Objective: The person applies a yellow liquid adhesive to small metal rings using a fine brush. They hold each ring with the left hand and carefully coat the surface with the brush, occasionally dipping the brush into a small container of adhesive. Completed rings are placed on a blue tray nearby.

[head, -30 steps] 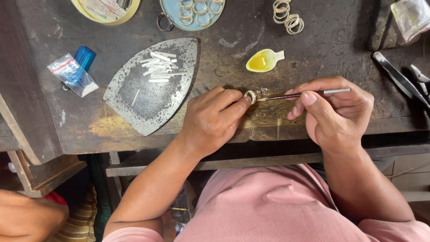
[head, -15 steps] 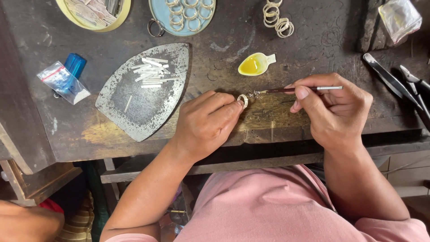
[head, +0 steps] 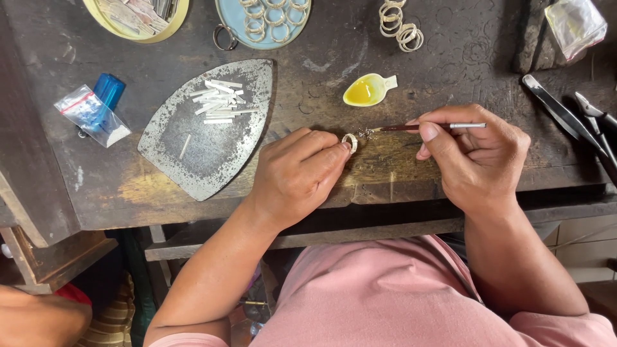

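The left hand [head: 297,172] pinches a small silver ring [head: 349,142] at the workbench [head: 450,58] edge; the right hand [head: 475,160] grips a thin brush [head: 427,127] — tip beside the ring. A clear plastic packet [head: 92,115] lies far left, over a blue lighter [head: 108,90].

left hand [head: 297,172] pinches ring [head: 349,142] | right hand [head: 474,159] holds brush [head: 427,127] near it
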